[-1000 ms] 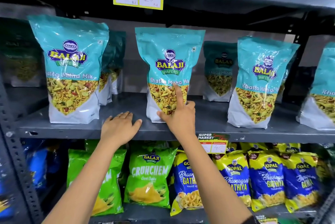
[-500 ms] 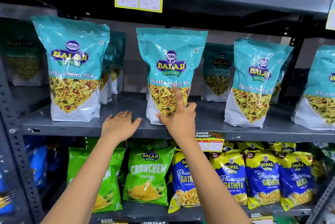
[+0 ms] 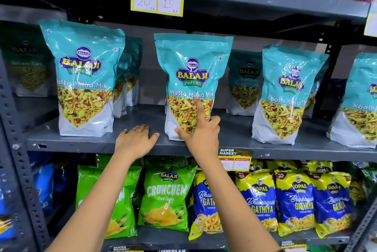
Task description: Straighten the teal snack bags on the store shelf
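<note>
- Teal snack bags stand in a row along the grey middle shelf point(image 3: 98, 143), which runs across the centre of the frame; more of the same bags sit dimmer in the back row.
- Far-left front bag point(image 3: 85, 76), in the upper left of the frame, stands upright and faces forward, well apart from both hands.
- Left hand point(image 3: 135, 142) lies palm down on the shelf's front lip, left of centre, fingers loosely together and thumb out toward the middle bag; it grips nothing and seems only to steady the person.
- Middle bag point(image 3: 192, 80) stands at the centre of the frame, roughly upright and near the shelf's front edge.
- Right hand point(image 3: 201, 136) is on this bag's lower front: forefinger stretched up over the printed snack panel, thumb spread to the bag's lower left, the other fingers curled at its lower right.
- Doing it well, I judge, means pushing low with small nudges so the base turns squarely to the front without the top tipping back.
- Right-hand bag point(image 3: 289, 92), right of centre, leans slightly and looks the likeliest to need attention after this one.
- Cut-off bag point(image 3: 361, 99) at the right edge is only partly in view.
</note>
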`<control>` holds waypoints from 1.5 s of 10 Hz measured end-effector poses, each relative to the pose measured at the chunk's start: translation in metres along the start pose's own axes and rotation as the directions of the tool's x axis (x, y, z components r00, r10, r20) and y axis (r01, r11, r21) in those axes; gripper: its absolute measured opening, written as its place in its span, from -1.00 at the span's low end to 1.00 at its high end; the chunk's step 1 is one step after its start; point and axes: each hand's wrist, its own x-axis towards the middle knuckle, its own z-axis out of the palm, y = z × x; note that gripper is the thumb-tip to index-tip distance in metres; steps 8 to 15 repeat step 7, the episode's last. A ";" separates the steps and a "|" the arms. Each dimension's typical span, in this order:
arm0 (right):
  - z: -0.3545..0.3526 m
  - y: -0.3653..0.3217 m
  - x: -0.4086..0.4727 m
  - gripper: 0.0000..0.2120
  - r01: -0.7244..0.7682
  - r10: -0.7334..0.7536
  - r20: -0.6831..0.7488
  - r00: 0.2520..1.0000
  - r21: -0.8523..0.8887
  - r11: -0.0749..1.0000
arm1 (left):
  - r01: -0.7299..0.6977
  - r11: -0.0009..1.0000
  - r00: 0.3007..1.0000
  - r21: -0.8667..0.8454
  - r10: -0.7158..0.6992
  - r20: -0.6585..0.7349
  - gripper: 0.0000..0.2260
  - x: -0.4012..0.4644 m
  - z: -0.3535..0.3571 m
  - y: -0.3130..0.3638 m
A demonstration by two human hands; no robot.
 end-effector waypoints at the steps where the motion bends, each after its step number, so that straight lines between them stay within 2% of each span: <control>1: 0.000 -0.001 0.000 -0.04 0.001 -0.001 -0.007 1.000 0.003 1.000 | 0.003 1.000 1.000 -0.001 -0.003 0.006 -0.39 0.000 -0.001 0.001; 5: -0.002 0.000 0.000 -0.03 -0.003 0.003 0.022 1.000 0.006 1.000 | -0.001 1.000 1.000 0.001 0.001 0.022 -0.40 -0.001 -0.004 0.003; 6: -0.009 -0.004 -0.003 0.01 -0.021 0.018 0.065 0.998 0.041 0.999 | 0.038 0.997 0.999 -0.065 -0.039 -0.015 -0.41 -0.005 -0.004 0.005; 7: -0.021 0.004 -0.004 0.08 -0.010 0.006 0.068 0.998 0.069 0.998 | 0.061 0.965 0.988 -0.256 -0.095 -0.124 -0.41 -0.008 -0.006 0.019; 15: -0.021 0.004 -0.004 0.08 -0.010 0.006 0.068 0.998 0.069 0.998 | 0.061 0.965 0.988 -0.256 -0.095 -0.124 -0.41 -0.008 -0.006 0.019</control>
